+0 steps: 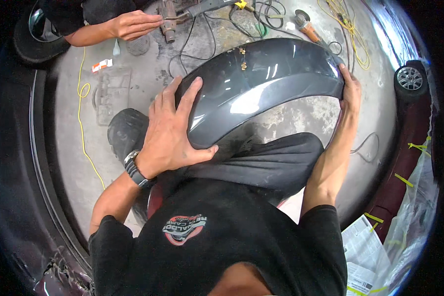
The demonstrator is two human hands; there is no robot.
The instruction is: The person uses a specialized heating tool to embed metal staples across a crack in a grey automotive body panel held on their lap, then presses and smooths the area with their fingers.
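Note:
A glossy dark grey curved fender panel (232,96) arches above my lap. Two wavy metal staples (243,59) sit across its far edge near the middle. Round the panel's right end, my right hand (350,89) is closed, fingers on the outer edge. My left hand (170,128) is at the left end, fingers spread wide and thumb stretched out past the near edge; whether it bears on the panel is hard to tell. A watch (134,167) is on that wrist.
Another person's hand (135,25) is at the upper left, beside a corded tool (202,9). An orange angle grinder (308,32), black cables and a yellow cord (81,123) lie on the floor. A clear plastic case (112,93) is at left; a wheel (410,79) at right.

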